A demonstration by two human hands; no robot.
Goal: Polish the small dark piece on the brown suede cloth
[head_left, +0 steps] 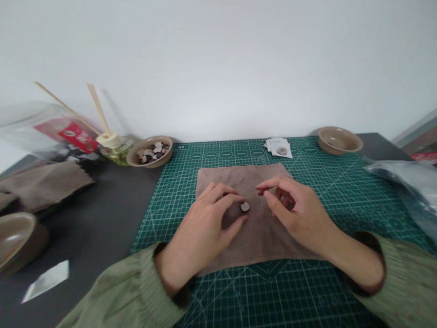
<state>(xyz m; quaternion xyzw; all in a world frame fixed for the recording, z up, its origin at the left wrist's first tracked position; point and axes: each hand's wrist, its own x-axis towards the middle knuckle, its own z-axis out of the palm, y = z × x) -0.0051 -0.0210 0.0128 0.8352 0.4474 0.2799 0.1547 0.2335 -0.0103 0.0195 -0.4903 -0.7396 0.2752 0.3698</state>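
Bracketing an indistinctly marked disc, the left hand has its grip apart, as does the right hand.

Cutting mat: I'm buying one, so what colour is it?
The cutting mat is green with pale grid lines, clearest in the head view.

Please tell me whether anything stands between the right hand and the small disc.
Nothing visible does: only bare cloth lies between the right hand and the disc. The left hand has a finger beyond the disc and its thumb on the near side, leaving the side towards the right hand open.
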